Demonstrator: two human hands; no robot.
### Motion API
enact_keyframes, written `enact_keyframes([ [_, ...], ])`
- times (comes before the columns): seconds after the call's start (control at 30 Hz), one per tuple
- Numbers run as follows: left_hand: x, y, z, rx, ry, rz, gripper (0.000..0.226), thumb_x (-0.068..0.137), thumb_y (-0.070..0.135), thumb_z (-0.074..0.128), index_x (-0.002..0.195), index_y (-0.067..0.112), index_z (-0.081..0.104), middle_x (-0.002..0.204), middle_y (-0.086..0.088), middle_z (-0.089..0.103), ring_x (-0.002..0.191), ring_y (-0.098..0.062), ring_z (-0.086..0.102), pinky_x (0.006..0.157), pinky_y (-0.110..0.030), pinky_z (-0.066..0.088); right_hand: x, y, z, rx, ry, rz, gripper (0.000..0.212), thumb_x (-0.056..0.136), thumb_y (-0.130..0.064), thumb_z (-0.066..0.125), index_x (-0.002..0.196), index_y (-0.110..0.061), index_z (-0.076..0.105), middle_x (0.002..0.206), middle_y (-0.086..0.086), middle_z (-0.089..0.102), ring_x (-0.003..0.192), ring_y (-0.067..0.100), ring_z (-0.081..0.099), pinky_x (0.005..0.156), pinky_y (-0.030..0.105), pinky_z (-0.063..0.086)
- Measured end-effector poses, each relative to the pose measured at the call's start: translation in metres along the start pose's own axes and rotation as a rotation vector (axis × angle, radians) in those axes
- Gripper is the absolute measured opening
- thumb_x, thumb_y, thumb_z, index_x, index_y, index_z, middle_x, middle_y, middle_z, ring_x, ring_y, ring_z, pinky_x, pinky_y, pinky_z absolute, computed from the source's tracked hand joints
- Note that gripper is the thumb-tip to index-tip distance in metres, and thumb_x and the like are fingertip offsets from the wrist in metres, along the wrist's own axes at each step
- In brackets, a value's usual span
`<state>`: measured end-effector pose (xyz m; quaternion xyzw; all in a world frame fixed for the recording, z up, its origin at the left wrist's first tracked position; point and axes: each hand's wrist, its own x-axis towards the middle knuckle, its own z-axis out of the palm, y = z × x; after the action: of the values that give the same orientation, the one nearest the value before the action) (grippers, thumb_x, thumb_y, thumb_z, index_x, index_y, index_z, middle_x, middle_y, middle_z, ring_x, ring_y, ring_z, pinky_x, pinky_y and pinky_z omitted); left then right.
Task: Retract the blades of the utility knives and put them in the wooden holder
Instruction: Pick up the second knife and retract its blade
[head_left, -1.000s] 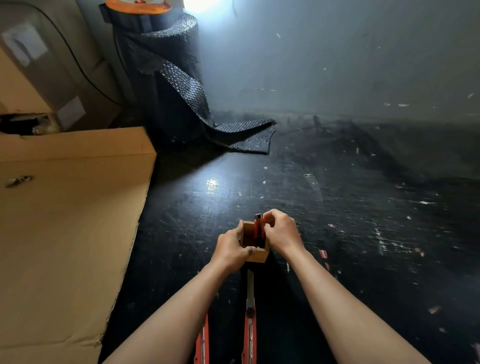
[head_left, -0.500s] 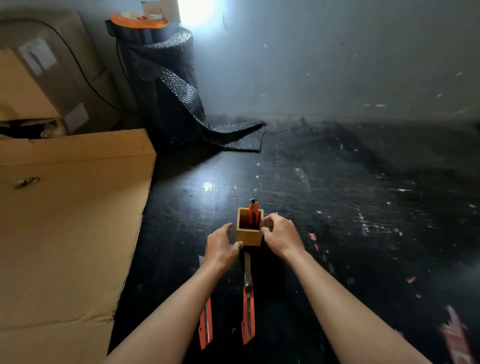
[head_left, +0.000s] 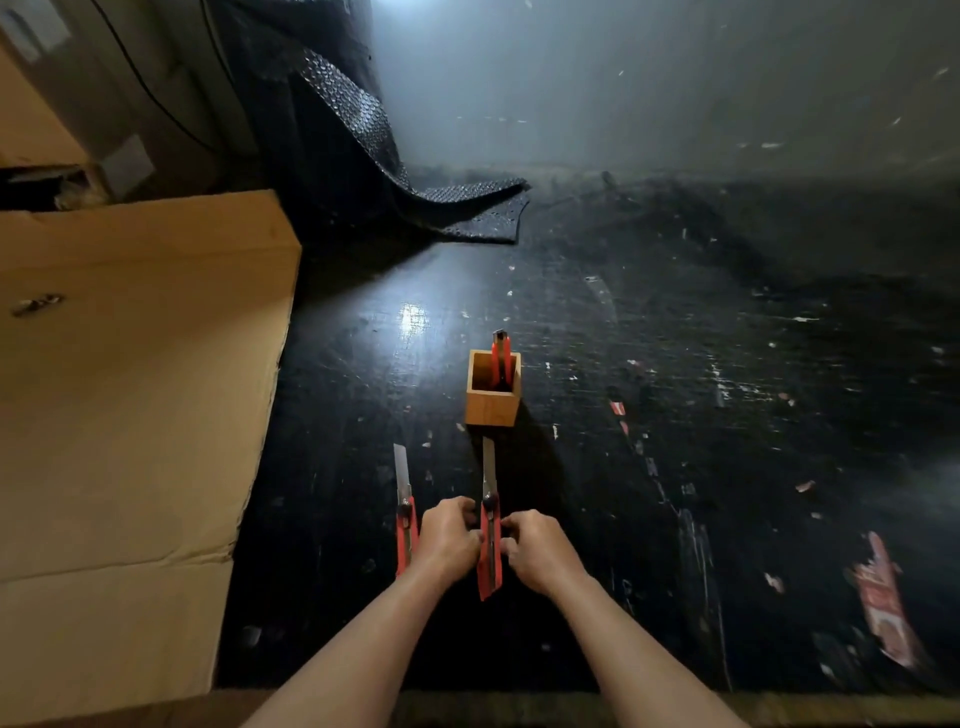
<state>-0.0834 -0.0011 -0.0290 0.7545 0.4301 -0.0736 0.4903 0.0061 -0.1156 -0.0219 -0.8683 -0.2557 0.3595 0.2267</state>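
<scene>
Nearest the camera, two bare forearms reach forward over the dark, scuffed counter. The left hand and the right hand are closed from either side onto the red handle of a slim utility knife with its steel blade extended; the grip of each hand is narrow, pinched on the handle, and whether the knife is lifted or lies on the counter cannot be told. Its blade points away, the tip just short of the holder. Just beside the left hand, a second red utility knife with its blade also out lies untouched on the counter. Farther on stands the square open-topped wooden holder, with one red knife already upright inside it. To the left a large flat cardboard box is seen, and beyond, a dark sheet of bubble wrap.

The step in hand is judged to be the retraction of the second knife's blade. The slider near the handle's far end must next be drawn back until the steel is hidden, before the knife is raised and dropped into the holder.
</scene>
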Motion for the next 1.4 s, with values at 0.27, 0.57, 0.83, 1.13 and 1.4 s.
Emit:
enact_keyframes([
  [0.27,-0.006,-0.011,0.010,-0.337,-0.023,-0.083,0.036,0.089,-0.001,0.072,0.096,0.034,0.070,0.108,-0.004,0.079,0.099,-0.019,0.077,0.088,-0.045,0.065,-0.016,0.003,0.001,0.359,-0.034,0.031,0.020,0.090,-0.017,0.068,0.105,-0.031,0.064,0.094,-0.006,0.070,0.078,0.005,0.072,0.063,0.022,0.059],
  [0.57,-0.025,0.040,-0.040,-0.510,0.068,0.167,0.032,0.093,-0.005,0.067,0.118,0.015,0.074,0.109,-0.004,0.080,0.095,-0.017,0.079,0.078,-0.034,0.066,-0.023,-0.037,-0.047,0.465,0.149,-0.200,0.025,0.084,-0.008,0.071,0.101,-0.025,0.068,0.090,-0.003,0.076,0.083,0.008,0.073,0.076,0.039,0.062],
  [0.83,-0.035,0.139,-0.118,-0.658,0.009,0.331,0.042,0.094,-0.019,0.055,0.127,0.005,0.065,0.102,-0.014,0.076,0.073,-0.020,0.078,0.061,-0.036,0.066,-0.026,-0.109,-0.134,0.585,0.241,-0.435,0.031,0.083,0.014,0.064,0.108,-0.003,0.064,0.096,0.014,0.075,0.086,0.025,0.075,0.073,0.042,0.062],
  [1.13,-0.068,0.219,-0.174,-0.659,0.070,0.533,0.045,0.090,-0.025,0.054,0.123,0.001,0.070,0.104,-0.022,0.079,0.082,-0.032,0.076,0.066,-0.042,0.068,-0.049,-0.179,-0.208,0.361,0.510,-0.595,0.039,0.095,-0.011,0.064,0.129,-0.028,0.053,0.107,0.000,0.072,0.089,0.014,0.072,0.076,0.031,0.061],
  [1.4,-0.084,0.246,-0.184,-0.593,0.089,0.628,0.036,0.094,-0.018,0.059,0.123,-0.002,0.072,0.095,-0.018,0.080,0.069,-0.022,0.081,0.056,-0.031,0.064,-0.068,-0.200,-0.239,0.210,0.662,-0.684,0.025,0.100,-0.022,0.056,0.126,-0.023,0.058,0.114,0.006,0.070,0.091,0.017,0.067,0.077,0.026,0.056],
])
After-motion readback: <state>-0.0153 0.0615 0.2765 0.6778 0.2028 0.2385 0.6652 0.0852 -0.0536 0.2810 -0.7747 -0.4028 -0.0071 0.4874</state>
